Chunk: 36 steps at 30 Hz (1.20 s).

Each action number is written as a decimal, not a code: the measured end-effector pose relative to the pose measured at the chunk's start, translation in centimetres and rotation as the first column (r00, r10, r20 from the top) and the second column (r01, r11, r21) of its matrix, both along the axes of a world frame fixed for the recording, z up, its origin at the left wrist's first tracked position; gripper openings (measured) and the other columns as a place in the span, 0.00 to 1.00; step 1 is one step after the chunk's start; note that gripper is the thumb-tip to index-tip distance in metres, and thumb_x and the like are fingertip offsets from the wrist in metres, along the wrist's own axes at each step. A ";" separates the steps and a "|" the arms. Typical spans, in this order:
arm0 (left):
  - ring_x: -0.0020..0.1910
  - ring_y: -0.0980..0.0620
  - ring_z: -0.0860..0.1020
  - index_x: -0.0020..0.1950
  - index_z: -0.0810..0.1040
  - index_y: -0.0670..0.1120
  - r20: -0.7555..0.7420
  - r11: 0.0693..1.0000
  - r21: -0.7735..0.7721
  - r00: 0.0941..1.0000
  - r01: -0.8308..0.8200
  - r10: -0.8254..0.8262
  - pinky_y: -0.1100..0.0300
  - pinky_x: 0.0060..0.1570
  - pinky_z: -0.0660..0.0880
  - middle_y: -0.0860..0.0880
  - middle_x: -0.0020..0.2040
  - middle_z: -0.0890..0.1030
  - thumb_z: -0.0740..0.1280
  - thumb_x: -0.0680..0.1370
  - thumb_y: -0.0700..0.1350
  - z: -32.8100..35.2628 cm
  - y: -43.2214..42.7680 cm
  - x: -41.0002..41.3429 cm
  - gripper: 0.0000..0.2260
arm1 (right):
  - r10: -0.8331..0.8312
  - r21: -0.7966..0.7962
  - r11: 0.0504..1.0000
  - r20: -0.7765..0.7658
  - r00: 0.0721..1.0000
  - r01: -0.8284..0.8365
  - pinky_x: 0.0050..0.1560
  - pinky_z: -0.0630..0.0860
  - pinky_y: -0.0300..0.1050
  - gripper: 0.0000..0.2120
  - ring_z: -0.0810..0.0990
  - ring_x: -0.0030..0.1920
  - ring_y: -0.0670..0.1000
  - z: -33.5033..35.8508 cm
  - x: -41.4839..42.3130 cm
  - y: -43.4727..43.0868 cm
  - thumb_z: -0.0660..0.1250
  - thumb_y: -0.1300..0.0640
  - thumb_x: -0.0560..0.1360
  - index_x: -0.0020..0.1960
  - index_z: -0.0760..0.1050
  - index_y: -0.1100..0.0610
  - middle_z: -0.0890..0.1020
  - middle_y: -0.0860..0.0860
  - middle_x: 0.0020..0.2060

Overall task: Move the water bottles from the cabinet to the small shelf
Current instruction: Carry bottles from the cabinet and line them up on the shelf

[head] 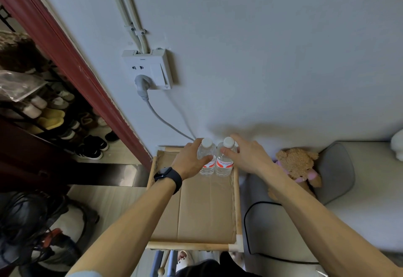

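On the small shelf (pixel 236 202), left hand (pixel 189 161) gripping left bottle (pixel 206 159), right hand (pixel 248 156) gripping right bottle (pixel 225 161)

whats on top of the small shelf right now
Two water bottles stand upright side by side at the far edge of the small shelf: the left bottle in the left hand, the right bottle in the right hand. Cardboard covers the shelf surface itself.

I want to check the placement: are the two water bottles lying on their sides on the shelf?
No, both water bottles stand upright, side by side, caps up, at the far end of the small shelf.
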<state>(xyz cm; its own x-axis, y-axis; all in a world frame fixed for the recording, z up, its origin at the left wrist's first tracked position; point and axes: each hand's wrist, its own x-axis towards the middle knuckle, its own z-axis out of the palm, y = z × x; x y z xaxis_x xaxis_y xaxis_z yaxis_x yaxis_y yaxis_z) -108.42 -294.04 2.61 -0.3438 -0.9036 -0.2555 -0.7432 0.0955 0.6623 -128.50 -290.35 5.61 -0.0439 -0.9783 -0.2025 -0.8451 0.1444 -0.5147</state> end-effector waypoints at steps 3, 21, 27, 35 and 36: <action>0.65 0.45 0.73 0.74 0.64 0.52 -0.005 1.000 -0.011 1.000 -0.008 0.008 0.53 0.61 0.70 0.44 0.68 0.74 0.68 0.77 0.55 0.0 0.0 -0.2 0.28 | -0.035 0.012 0.999 0.018 0.999 0.035 0.44 0.70 0.48 0.22 0.78 0.49 0.59 -0.2 0.0 0.2 0.60 0.33 0.75 0.60 0.68 0.47 0.81 0.53 0.49; 0.68 0.48 0.72 0.78 0.57 0.51 -0.044 0.993 0.098 0.997 -0.061 0.065 0.57 0.62 0.70 0.47 0.71 0.72 0.68 0.77 0.51 0.7 1.9 1.8 0.32 | -0.107 0.146 0.985 0.128 0.986 0.088 0.53 0.69 0.44 0.31 0.76 0.64 0.56 0.7 0.8 2.5 0.68 0.45 0.76 0.74 0.60 0.52 0.76 0.54 0.66; 0.67 0.51 0.72 0.72 0.70 0.49 0.011 0.974 0.189 0.992 -0.122 0.122 0.56 0.66 0.69 0.47 0.70 0.73 0.66 0.79 0.51 -1.8 4.2 5.2 0.22 | -0.206 0.105 0.977 0.211 0.955 0.187 0.52 0.69 0.44 0.19 0.77 0.53 0.49 0.3 2.2 6.3 0.66 0.44 0.77 0.64 0.67 0.48 0.80 0.49 0.55; 0.63 0.48 0.74 0.68 0.71 0.53 0.258 0.953 0.164 0.943 -0.256 0.209 0.55 0.60 0.73 0.49 0.67 0.75 0.60 0.81 0.51 -5.1 12.1 11.6 0.16 | 0.294 0.237 0.924 0.064 0.954 -0.301 0.61 0.71 0.44 0.14 0.77 0.62 0.48 -4.8 6.6 8.5 0.62 0.48 0.80 0.64 0.76 0.49 0.81 0.45 0.60; 0.63 0.47 0.74 0.68 0.71 0.53 0.289 0.939 0.144 0.920 -0.314 0.263 0.53 0.59 0.73 0.49 0.67 0.75 0.60 0.80 0.51 -5.3 13.7 12.7 0.16 | 0.379 0.228 0.895 0.066 0.923 -0.384 0.60 0.71 0.44 0.14 0.77 0.61 0.49 -5.0 7.7 8.3 0.62 0.49 0.80 0.64 0.76 0.49 0.81 0.46 0.59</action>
